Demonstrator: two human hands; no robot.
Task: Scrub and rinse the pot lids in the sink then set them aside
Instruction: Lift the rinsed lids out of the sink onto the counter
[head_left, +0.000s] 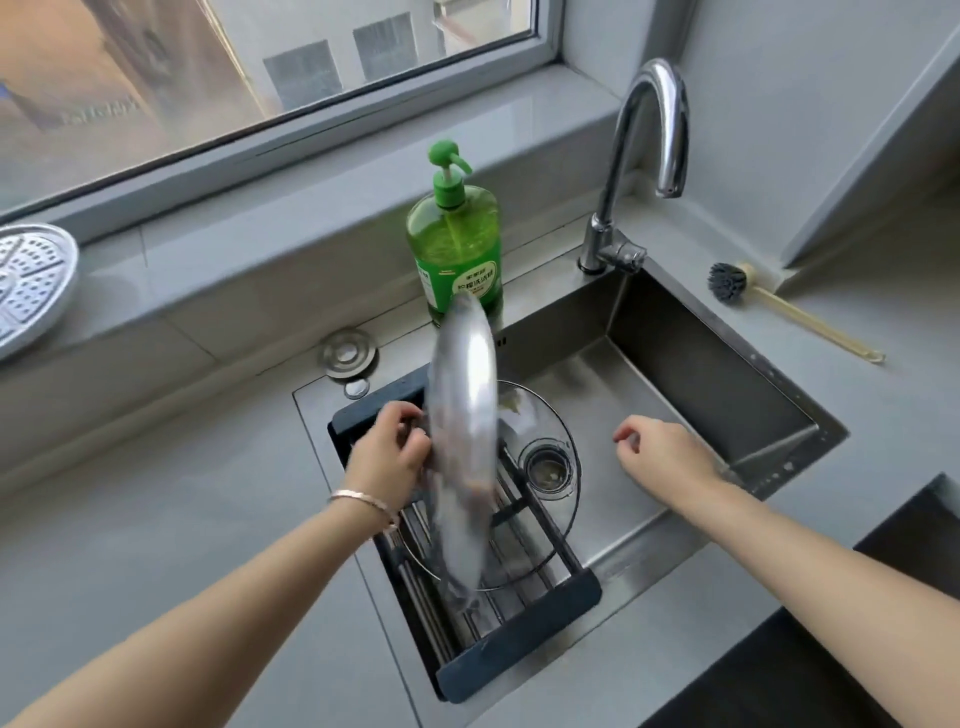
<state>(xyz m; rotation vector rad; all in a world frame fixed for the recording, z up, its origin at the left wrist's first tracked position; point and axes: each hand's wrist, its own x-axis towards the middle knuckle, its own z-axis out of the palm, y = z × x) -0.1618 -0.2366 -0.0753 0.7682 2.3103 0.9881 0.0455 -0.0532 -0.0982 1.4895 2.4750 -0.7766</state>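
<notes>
My left hand (387, 447) grips the steel lid (465, 431) from behind, on edge over the rack (519, 597), likely to drain it. Glass lid (522, 413) lies flat beneath. My right hand (660, 447) hangs loosely curled and empty over the sink (701, 374), free to scrub.

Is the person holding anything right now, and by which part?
The left hand grips the steel lid, stood on edge, at its left-turned face, probably by a knob hidden there. The right hand holds nothing.
</notes>
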